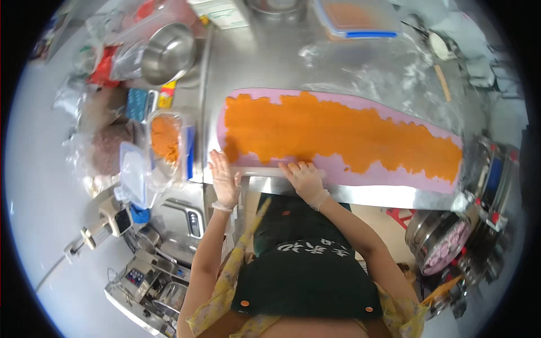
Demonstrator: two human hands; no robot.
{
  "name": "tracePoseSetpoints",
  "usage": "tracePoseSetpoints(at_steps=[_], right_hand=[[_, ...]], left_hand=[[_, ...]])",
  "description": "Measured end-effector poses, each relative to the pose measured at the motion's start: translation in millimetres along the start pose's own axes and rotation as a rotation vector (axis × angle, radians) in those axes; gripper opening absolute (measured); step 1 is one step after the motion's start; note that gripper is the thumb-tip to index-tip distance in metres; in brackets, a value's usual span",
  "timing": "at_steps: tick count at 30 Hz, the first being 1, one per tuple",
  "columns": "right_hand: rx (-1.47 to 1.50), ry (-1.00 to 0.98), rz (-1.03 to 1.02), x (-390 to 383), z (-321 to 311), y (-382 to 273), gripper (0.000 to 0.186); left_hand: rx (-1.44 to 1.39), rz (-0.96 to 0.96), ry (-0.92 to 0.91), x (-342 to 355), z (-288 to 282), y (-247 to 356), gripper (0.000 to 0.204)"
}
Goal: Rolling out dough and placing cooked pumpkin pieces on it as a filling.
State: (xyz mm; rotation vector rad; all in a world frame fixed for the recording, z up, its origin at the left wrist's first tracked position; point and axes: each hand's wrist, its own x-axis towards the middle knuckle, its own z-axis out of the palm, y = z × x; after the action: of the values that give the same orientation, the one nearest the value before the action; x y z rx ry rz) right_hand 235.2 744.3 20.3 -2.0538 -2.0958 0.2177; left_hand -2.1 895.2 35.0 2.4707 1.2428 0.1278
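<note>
A long sheet of pink dough point(360, 180) lies across the steel worktop, spread with an orange filling point(315, 129) that leaves an uneven pink border. Along its near left edge runs a pale straight rod point(260, 171), like a rolling pin. My left hand point(224, 183), in a clear glove, is at the rod's left end beside the dough corner, fingers stretched out and thumb apart. My right hand point(306, 181), also gloved, has its fingers bent over the rod farther right. The hand hides part of the rod.
At the left, a tub of orange filling point(165, 138) stands by its lid point(134, 174), a steel bowl point(168, 53) and a scale point(179, 219). Behind the dough are a blue-edged lidded box point(358, 19) and a wooden stick point(443, 83). Steamers point(437, 242) stand at right.
</note>
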Motion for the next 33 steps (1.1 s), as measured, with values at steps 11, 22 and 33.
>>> tracePoseSetpoints(at_steps=[11, 22, 33], right_hand=[[-0.139, 0.038, 0.504, -167, -72, 170, 0.057], [-0.123, 0.184, 0.451, -210, -103, 328, 0.056], [-0.178, -0.034, 0.563, -195, -87, 332, 0.062]], left_hand=[[-0.060, 0.454, -0.242, 77, 99, 237, 0.082], [0.078, 0.457, -0.166, 124, 161, 379, 0.078], [0.178, 0.097, -0.178, 115, 174, 406, 0.089]])
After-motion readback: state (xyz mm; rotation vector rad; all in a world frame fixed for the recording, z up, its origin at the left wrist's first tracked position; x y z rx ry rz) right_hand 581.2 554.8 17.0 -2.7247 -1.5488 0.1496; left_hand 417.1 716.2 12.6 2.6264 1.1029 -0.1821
